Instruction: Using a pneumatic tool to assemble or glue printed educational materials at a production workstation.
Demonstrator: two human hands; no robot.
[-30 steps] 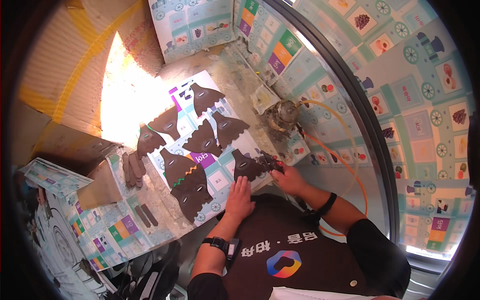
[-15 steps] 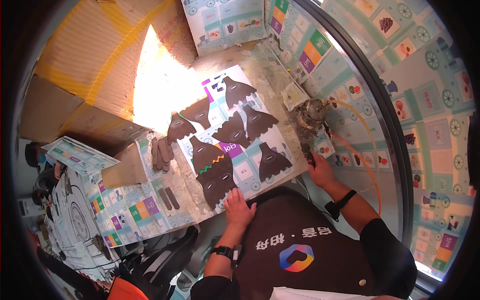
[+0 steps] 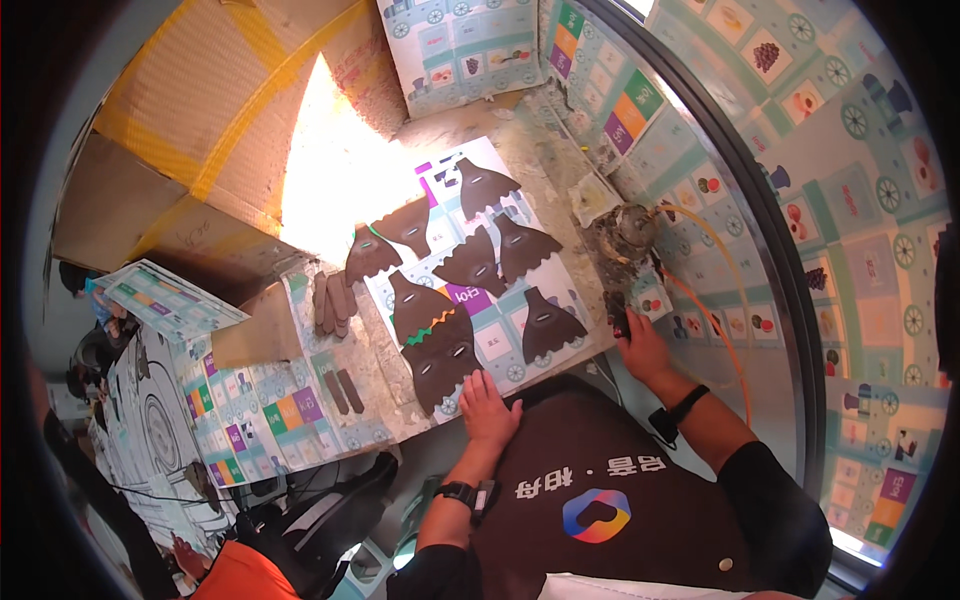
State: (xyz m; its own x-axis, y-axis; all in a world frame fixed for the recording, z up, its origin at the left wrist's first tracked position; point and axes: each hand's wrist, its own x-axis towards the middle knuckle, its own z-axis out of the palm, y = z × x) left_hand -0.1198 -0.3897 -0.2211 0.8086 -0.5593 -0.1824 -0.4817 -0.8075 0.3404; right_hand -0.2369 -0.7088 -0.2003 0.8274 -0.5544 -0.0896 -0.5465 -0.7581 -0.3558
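Observation:
My left hand (image 3: 488,410) rests at the near edge of a printed board (image 3: 510,372), fingers stretched flat and thumb apart. Just beyond its fingertips lies a brown leather-like piece (image 3: 440,372) with a scalloped edge and a small slot. Several similar brown pieces (image 3: 552,328) are spread over the board, some overlapping. At the board's right, my right hand (image 3: 645,347) is closed around a dark handle (image 3: 617,317) of what looks like a spray gun. A grimy round metal pot (image 3: 630,232) with yellow and orange hoses sits just beyond it.
A stack of brown strips (image 3: 335,303) and two dark strips (image 3: 344,391) lie left of the board. Large cardboard boxes (image 3: 240,110) stand behind at left. Printed panels (image 3: 690,195) wall the right side. Another person's hand (image 3: 188,557) shows at lower left, beside an orange garment (image 3: 245,575).
The whole view has shifted slightly. My left thumb now stands farther out from the fingers; my right hand stays on the dark handle. Another person's hand has appeared at lower left.

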